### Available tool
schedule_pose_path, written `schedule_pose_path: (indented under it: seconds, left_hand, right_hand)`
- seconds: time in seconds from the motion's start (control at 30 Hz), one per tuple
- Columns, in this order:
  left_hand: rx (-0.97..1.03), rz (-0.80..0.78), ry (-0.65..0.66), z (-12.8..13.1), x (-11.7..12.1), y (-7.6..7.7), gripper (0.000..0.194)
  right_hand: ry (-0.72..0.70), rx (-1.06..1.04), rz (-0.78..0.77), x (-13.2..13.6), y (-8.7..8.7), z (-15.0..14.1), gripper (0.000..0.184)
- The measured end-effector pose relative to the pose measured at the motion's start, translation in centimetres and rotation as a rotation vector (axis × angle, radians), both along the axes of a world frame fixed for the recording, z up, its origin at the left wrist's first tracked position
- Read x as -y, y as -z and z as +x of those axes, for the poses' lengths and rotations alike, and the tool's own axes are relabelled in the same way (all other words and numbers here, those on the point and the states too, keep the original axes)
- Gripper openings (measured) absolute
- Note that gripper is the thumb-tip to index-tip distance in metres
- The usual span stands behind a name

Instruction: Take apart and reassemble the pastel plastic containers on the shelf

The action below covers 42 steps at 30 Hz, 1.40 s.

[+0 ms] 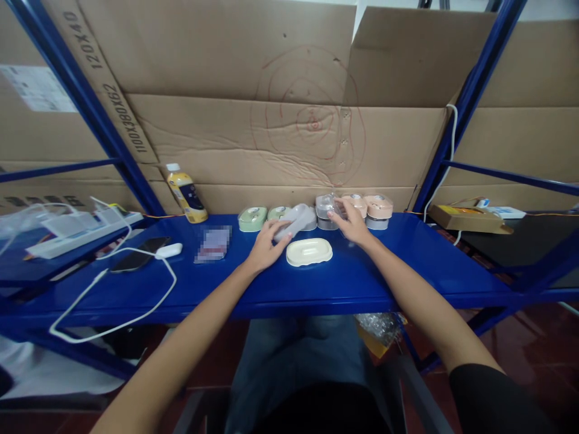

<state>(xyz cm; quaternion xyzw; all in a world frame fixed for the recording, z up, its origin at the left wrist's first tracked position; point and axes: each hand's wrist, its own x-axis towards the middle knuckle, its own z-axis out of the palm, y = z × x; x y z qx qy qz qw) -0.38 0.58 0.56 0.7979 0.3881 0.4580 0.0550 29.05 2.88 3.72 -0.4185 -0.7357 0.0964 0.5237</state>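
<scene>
My left hand [266, 246] is closed around a translucent, oval plastic piece [298, 219], like a shallow tray or cover, held tilted above the table. My right hand [355, 228] grips a clear plastic piece [326, 204] at the row of boxes; its exact shape is hard to make out against the grey box [324, 223] there. Between and below both hands, a cream oval tray or lid [309, 252] lies flat on the blue table. Green-topped boxes [252, 219] stand left of the grey one, and peach-topped boxes [379, 208] to its right.
A yellow drink bottle [187, 196] stands at the back left. In front of it are a blurred flat packet [214, 244], a phone [141, 254] and a white cable [174, 280]. Cardboard [203, 126] backs the blue table [434, 259]. An open carton [470, 219] sits at right.
</scene>
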Motion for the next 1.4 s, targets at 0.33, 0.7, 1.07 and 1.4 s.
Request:
schedule_pose_path:
  seconds: [0.33,0.7,1.07,1.4]
  left_hand:
    - [-0.135,-0.224,0.172,2.4,1.3,0.6,0.097]
    - [-0.039,-0.335,0.211,2.5,0.3,1.4,0.111]
    - [-0.069,-0.316,0.268,2.3,0.3,1.4,0.101]
    - [-0.06,-0.297,0.281,2.2,0.1,1.3,0.097]
  right_hand:
    - [-0.319,0.418,0.019,2.3,-1.0,-2.1,0.077]
    - [-0.333,0.547,-0.053,1.7,0.9,-4.0,0.082]
    - [-0.332,0.657,0.003,2.2,1.0,-4.0,0.084]
    - [-0.291,0.758,0.061,2.2,0.6,-4.1,0.085]
